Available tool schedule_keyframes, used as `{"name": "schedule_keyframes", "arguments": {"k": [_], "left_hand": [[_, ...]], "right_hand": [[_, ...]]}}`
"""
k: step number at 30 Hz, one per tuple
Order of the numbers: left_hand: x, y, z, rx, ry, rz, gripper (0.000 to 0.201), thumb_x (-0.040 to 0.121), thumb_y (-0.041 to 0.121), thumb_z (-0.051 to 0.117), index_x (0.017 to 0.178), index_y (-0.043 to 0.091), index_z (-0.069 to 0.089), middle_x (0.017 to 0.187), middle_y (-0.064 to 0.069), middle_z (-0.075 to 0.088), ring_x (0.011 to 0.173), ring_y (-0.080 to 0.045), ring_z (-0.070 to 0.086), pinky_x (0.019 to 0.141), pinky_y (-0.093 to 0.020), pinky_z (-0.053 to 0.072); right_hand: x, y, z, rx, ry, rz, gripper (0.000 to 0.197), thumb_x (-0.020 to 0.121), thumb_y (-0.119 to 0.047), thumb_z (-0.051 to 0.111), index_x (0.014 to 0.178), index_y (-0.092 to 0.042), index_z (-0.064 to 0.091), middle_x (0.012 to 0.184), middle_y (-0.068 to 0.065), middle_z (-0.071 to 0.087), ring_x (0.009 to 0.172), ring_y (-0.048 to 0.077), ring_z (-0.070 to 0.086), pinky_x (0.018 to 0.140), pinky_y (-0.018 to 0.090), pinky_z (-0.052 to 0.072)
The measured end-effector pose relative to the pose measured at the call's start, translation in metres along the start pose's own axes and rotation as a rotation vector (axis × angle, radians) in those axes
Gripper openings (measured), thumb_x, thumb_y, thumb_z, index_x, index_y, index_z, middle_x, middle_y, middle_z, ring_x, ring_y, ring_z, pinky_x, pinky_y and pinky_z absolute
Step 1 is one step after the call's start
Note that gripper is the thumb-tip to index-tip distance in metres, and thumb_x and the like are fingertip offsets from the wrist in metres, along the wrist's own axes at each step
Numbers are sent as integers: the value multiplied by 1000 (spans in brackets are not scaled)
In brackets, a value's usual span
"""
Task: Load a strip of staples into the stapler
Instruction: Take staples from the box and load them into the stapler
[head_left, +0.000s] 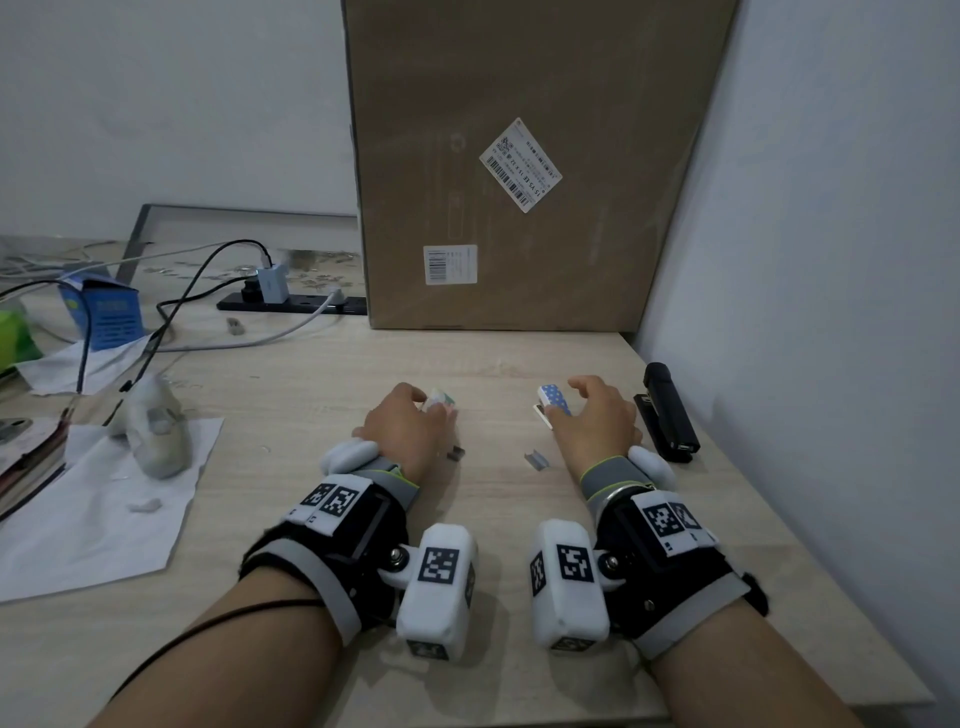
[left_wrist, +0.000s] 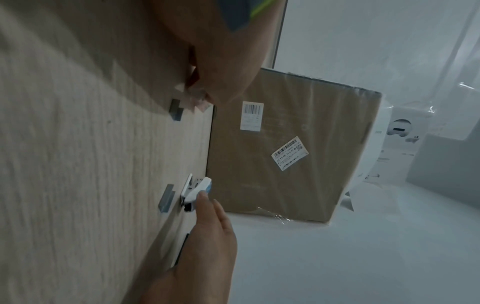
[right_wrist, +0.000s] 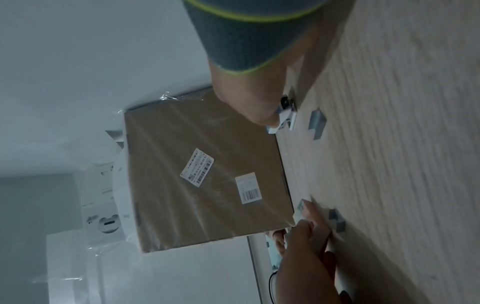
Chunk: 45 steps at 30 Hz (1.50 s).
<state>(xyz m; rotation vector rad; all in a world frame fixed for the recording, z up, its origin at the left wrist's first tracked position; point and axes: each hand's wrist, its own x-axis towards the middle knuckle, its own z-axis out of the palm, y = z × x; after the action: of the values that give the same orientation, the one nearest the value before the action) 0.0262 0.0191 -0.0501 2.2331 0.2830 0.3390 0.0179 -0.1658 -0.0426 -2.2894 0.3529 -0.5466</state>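
A small white stapler with a blue dotted top (head_left: 551, 399) lies on the wooden desk (head_left: 493, 364), its top lifted off its base (left_wrist: 195, 190). My right hand (head_left: 571, 401) rests straight fingers (left_wrist: 207, 209) on its top. Further left, my left hand (head_left: 434, 410) pinches a small pale staple box (head_left: 440, 401) just above the desk (right_wrist: 301, 205). Two grey staple strips lie loose: one (head_left: 455, 453) by my left hand (left_wrist: 176, 110), the other (head_left: 537, 460) by my right wrist (right_wrist: 317, 125). A black stapler (head_left: 667, 415) lies to the right of my right hand.
A large cardboard box (head_left: 519, 166) stands against the wall behind the hands. A power strip with cables (head_left: 291, 301), a blue carton (head_left: 104, 312), papers (head_left: 98, 499) and a wrapped grey lump (head_left: 156, 431) crowd the left. The white wall (head_left: 831, 312) borders the desk's right edge.
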Motion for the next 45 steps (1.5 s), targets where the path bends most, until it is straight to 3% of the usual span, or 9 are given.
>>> {"name": "schedule_keyframes", "arguments": {"k": [7,12,17,20,23,26,35,40,45], "left_hand": [[-3,6,-2,112,26,34,38,84,39,59,116,20,61,129,-11,51,120,-33,46,97,-42,35],[-8,14,-5,-66,3,226,30,81,28,62,110,21,67,120,-7,59,117,-28,51,99,-42,39],[-15,16,-1,-194,-139,366,54,62,60,53,107,33,68,116,5,63,117,-21,53,98,-49,43],[-16,16,1,-222,-163,413,38,71,53,56,102,34,67,98,15,63,101,-17,60,83,-55,50],[-18,19,-1,-283,-144,450,12,81,29,65,88,20,67,80,12,60,82,-14,58,67,-44,53],[-20,20,-2,-258,-152,503,8,79,19,69,78,18,61,74,14,56,73,-8,55,63,-14,43],[-22,27,-1,-290,-194,538,11,79,19,70,78,11,63,65,8,51,59,-6,46,56,-14,35],[-22,27,-1,-523,-272,375,18,80,15,71,74,18,55,92,-19,67,78,-28,66,45,-11,39],[-27,28,0,-762,-486,193,20,85,5,64,100,11,52,98,-13,67,79,-13,71,58,-14,46]], "right_hand": [[7,8,4,16,-56,80,26,82,-24,60,107,-20,61,105,4,69,108,29,57,100,42,35],[4,2,4,94,5,-67,21,85,-12,55,104,-19,64,107,4,70,103,29,60,97,41,39],[-8,-12,4,385,-128,-309,29,85,-7,58,113,-11,65,114,6,68,103,16,60,90,22,43],[-12,-15,3,434,-207,-357,29,85,-9,59,113,-11,65,114,5,68,104,16,61,93,26,45],[-14,-16,4,466,-275,-359,26,85,-20,63,111,-18,66,108,-3,69,100,11,62,89,20,46],[-18,-17,3,439,-304,-336,26,79,-30,69,103,-22,67,103,-5,69,96,9,60,75,6,41],[-16,-18,2,296,-108,-453,30,81,-48,59,85,-20,71,77,-2,72,76,14,66,76,39,53],[-9,-20,-10,644,102,-33,46,95,-39,38,64,-19,65,62,-3,68,66,10,66,67,24,47],[-12,-19,-4,775,-11,145,45,96,-40,35,76,-14,66,71,4,71,77,17,68,75,27,47]]}}
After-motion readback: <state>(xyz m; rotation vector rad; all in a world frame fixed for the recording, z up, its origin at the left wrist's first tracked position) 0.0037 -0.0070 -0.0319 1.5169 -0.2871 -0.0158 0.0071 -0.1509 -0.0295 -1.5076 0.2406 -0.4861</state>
